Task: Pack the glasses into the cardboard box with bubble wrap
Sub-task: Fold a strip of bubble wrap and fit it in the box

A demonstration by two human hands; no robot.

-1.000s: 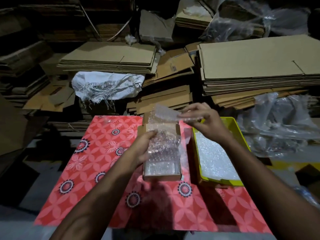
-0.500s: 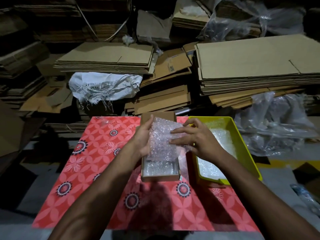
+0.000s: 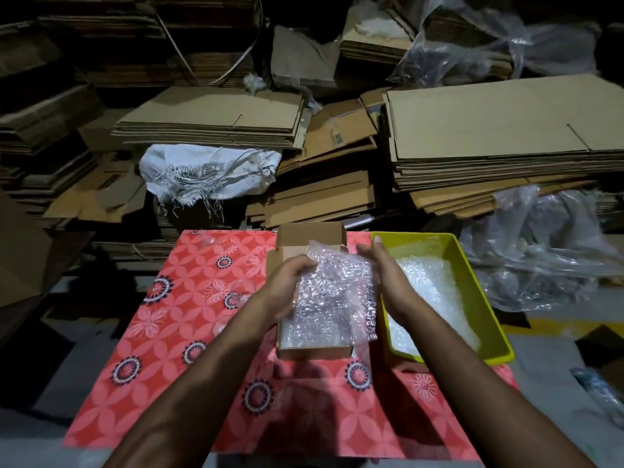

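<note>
A small open cardboard box (image 3: 312, 351) sits on the red patterned cloth (image 3: 189, 298), its lid flap (image 3: 310, 233) standing up at the far end. A wad of bubble wrap (image 3: 332, 292) fills the box and bulges over its right side. My left hand (image 3: 288, 287) grips the wrap's left edge with curled fingers. My right hand (image 3: 388, 278) lies against the wrap's right side with fingers fairly straight. No glasses are visible; anything under the wrap is hidden.
A yellow plastic tray (image 3: 472, 265) holding more bubble wrap (image 3: 429, 285) stands just right of the box. Stacks of flattened cardboard (image 3: 499, 130) and a white sack (image 3: 206, 173) lie behind. Clear plastic bags (image 3: 540, 244) are heaped at the right.
My right hand brought the raised end of the wrap down over the box, then slid to its right side. My left hand shifted onto the wrap's left edge.
</note>
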